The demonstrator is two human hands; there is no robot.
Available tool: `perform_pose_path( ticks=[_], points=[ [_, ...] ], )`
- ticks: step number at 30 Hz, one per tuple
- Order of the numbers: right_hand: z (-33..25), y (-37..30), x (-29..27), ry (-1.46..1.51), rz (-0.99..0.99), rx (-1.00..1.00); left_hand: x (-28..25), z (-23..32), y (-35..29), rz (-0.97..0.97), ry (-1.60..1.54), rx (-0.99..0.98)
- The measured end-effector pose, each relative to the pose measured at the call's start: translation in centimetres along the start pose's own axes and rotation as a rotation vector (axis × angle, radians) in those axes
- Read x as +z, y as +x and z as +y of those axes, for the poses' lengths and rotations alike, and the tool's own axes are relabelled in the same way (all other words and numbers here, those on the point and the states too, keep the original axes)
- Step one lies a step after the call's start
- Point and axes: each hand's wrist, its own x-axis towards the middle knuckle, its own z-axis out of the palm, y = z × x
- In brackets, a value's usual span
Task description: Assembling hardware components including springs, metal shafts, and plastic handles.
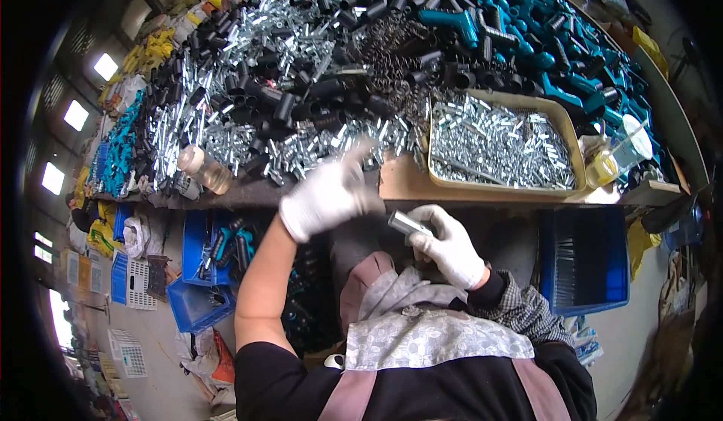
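My right hand (452,251), in a white glove, is closed around a short silver metal piece (409,224), like a tube or channel, with its end sticking out to the left. It is held above my lap, just below the table edge. My left hand (327,195), also gloved in white, is raised at the table's front edge, blurred by motion. Its fingers look spread, and I see nothing in them. Beyond its fingertips lies a heap of small silver metal parts (301,146). Black plastic tubes (285,108) lie behind them.
A cream tray (578,154) of small metal pins stands right of centre. Coil springs (384,44) and teal plastic housings (538,18) are piled behind it. A clear bottle (205,170) lies at left, a plastic cup (635,138) at right. Blue bins (614,270) flank my legs.
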Motion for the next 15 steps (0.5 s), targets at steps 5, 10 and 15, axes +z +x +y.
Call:
perform_pose_path(
  ticks=[5, 10, 15],
  points=[
    [0.1, 0.6, 0.5, -0.012, -0.081, -0.039, 4.3, -0.8, -3.9, 0.0, 0.006, -0.017],
    [1.4, 0.1, 0.4, 0.007, -0.05, 0.03, 6.0, -1.6, -4.9, -0.047, -0.078, -0.033],
    [1.8, -0.6, 1.3, -0.628, -0.106, -0.177, 8.9, -0.6, -4.9, -0.313, 0.194, -0.017]
  ],
)
